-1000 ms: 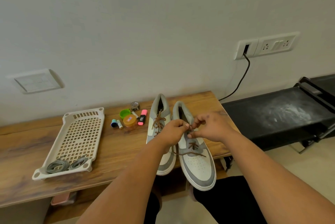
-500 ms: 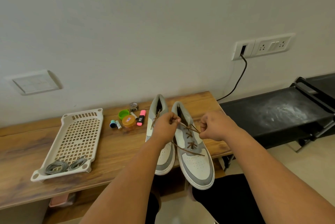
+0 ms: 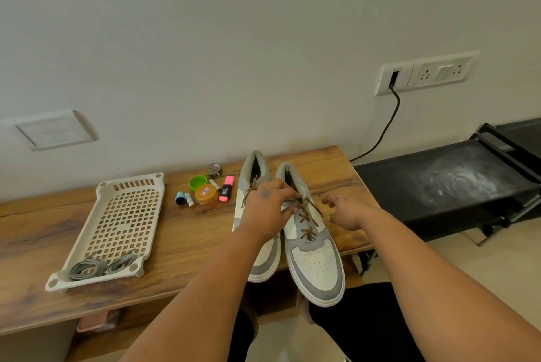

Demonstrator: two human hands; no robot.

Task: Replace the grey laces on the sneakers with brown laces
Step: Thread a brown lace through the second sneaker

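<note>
Two grey and white sneakers stand side by side on the wooden bench, toes toward me. The left sneaker carries a brown lace near its collar. On the right sneaker a brown lace is crossed through the eyelets. My left hand rests over the sneakers' uppers, its thumb and fingers pinching the right sneaker's lace near the top. My right hand hovers just right of that sneaker with loose fingers, holding nothing. Two coiled grey laces lie in the cream tray.
Behind the sneakers sit a green cap, an orange jar, a pink highlighter, batteries and a small tape measure. A black platform stands to the right of the bench. A black cable hangs from the wall socket.
Both hands first pulled the lace ends apart over the right sneaker. My right hand has since let go and opened, moving right; my left hand has dropped onto the uppers.
</note>
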